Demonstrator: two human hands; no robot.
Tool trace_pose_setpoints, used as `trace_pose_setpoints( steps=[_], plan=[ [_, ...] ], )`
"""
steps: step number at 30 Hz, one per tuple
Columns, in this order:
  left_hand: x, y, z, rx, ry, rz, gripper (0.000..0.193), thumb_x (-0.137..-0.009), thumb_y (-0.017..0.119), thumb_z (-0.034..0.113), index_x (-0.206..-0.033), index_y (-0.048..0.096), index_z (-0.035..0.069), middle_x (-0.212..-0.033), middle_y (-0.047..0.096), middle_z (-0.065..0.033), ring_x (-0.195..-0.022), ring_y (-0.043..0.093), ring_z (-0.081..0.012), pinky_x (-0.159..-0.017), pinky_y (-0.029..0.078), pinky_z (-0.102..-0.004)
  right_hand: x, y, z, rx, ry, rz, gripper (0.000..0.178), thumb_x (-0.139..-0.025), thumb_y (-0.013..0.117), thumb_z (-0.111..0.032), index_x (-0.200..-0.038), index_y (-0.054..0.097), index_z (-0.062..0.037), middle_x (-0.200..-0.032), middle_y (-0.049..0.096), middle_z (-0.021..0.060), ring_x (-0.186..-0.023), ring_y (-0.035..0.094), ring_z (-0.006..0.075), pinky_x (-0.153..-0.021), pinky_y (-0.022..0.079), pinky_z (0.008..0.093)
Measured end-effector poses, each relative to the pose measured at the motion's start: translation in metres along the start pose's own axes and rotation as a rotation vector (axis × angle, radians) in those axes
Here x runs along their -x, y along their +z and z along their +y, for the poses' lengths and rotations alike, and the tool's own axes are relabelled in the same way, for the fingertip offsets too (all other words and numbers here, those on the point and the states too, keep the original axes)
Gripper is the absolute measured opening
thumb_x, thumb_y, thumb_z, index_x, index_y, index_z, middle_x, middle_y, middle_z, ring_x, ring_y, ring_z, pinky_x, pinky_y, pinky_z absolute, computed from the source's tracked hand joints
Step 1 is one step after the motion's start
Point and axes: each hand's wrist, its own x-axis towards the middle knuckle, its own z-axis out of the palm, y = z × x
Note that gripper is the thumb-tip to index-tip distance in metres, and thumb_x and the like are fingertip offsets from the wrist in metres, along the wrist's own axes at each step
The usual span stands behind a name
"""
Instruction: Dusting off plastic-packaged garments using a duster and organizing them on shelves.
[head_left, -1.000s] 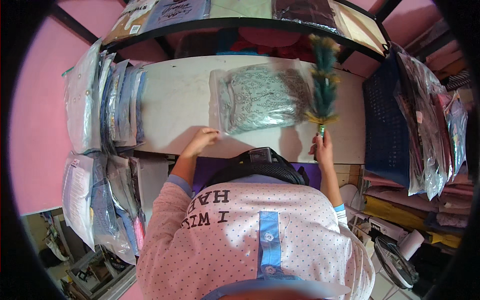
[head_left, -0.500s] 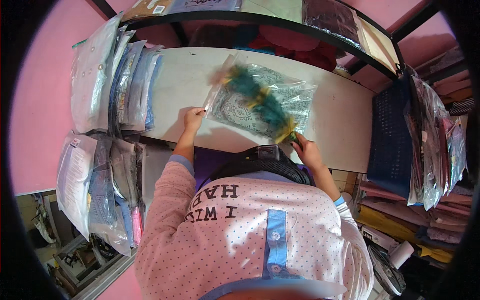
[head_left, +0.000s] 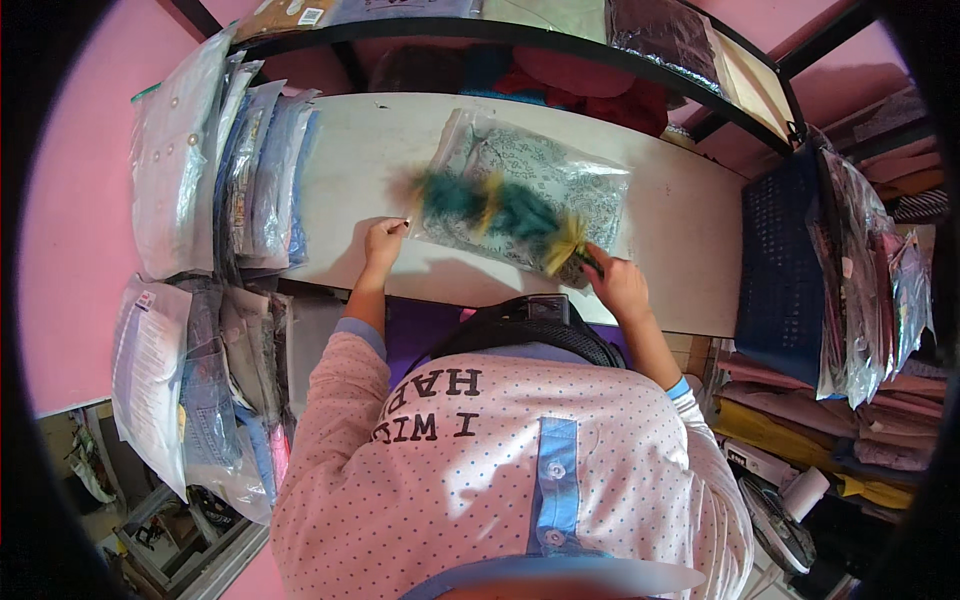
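On the white table [head_left: 350, 150] lies a clear plastic bag [head_left: 607, 180] with folded grey patterned cloth [head_left: 525, 150] inside. My left hand [head_left: 382, 246] pinches the bag's near left corner between thumb and fingers. In my right hand [head_left: 620, 285] is the handle of a green and yellow feather duster [head_left: 510, 215]. The duster's fluffy head stretches leftward across the bag, blurred by motion, and covers part of the cloth.
Bagged garments [head_left: 180, 150] stand upright in a row along the left, with more bags [head_left: 150, 370] below them. A dark blue plastic basket [head_left: 785, 270] is at the right. Over the far edge runs a black-framed shelf [head_left: 520, 30] holding packed items. A fan [head_left: 775, 520] is low right.
The duster's head has swung toward me and to the left over the bag. My right hand has shifted slightly right; my left hand keeps to the corner.
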Motion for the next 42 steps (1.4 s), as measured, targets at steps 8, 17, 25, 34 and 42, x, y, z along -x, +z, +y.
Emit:
trace_pose_setpoints(
  steps=[8, 17, 25, 34, 42],
  plan=[
    [0.008, 0.008, 0.04, -0.421, 0.216, 0.177, 0.028, -0.08, 0.06, 0.015, -0.107, 0.058, 0.009, -0.082, 0.064, -0.0138, -0.078, 0.062, -0.0296, -0.067, 0.047, -0.0393, -0.022, -0.003, -0.006, -0.001, -0.004, -0.014, 0.037, -0.081, 0.06, -0.031, -0.116, 0.057, -0.0172, -0.075, 0.064, 0.0185, -0.069, 0.063, 0.036, -0.062, 0.05, 0.0466],
    [0.021, 0.007, 0.05, -0.183, 0.415, 0.149, 0.023, -0.082, 0.056, 0.007, -0.105, 0.056, 0.008, -0.072, 0.06, -0.0142, -0.072, 0.059, -0.0313, -0.065, 0.044, -0.0424, -0.028, 0.016, -0.013, -0.116, -0.033, 0.093, 0.039, -0.082, 0.059, -0.028, -0.117, 0.053, -0.0107, -0.075, 0.063, 0.0198, -0.068, 0.062, 0.0379, -0.061, 0.05, 0.0487],
    [0.028, 0.005, 0.048, -0.32, 0.675, 0.258, 0.018, -0.078, 0.054, 0.003, -0.094, 0.061, 0.008, -0.09, 0.062, -0.0082, -0.086, 0.057, -0.0266, -0.077, 0.043, -0.0379, -0.016, 0.025, 0.03, 0.051, 0.493, 0.142, 0.036, -0.086, 0.054, -0.028, -0.118, 0.051, -0.0126, -0.077, 0.064, 0.02, -0.069, 0.062, 0.0384, -0.061, 0.05, 0.0485],
    [0.029, 0.005, 0.048, -0.352, 0.669, 0.289, 0.018, -0.08, 0.054, 0.006, -0.095, 0.063, 0.013, -0.093, 0.064, -0.0071, -0.087, 0.058, -0.0256, -0.079, 0.044, -0.0364, 0.039, 0.04, 0.026, -0.056, 0.053, -0.015, 0.04, -0.085, 0.057, -0.028, -0.122, 0.052, -0.0138, -0.077, 0.063, 0.0181, -0.066, 0.061, 0.0381, -0.06, 0.049, 0.0466],
    [0.041, 0.005, 0.042, -0.202, 0.659, 0.19, 0.019, -0.08, 0.052, 0.003, -0.094, 0.063, 0.009, -0.095, 0.063, -0.0095, -0.088, 0.057, -0.0278, -0.078, 0.044, -0.0381, 0.039, 0.039, 0.038, -0.297, 0.346, 0.205, 0.04, -0.086, 0.058, -0.023, -0.122, 0.049, -0.0077, -0.075, 0.062, 0.0223, -0.068, 0.061, 0.0404, -0.06, 0.049, 0.048]
  ],
)
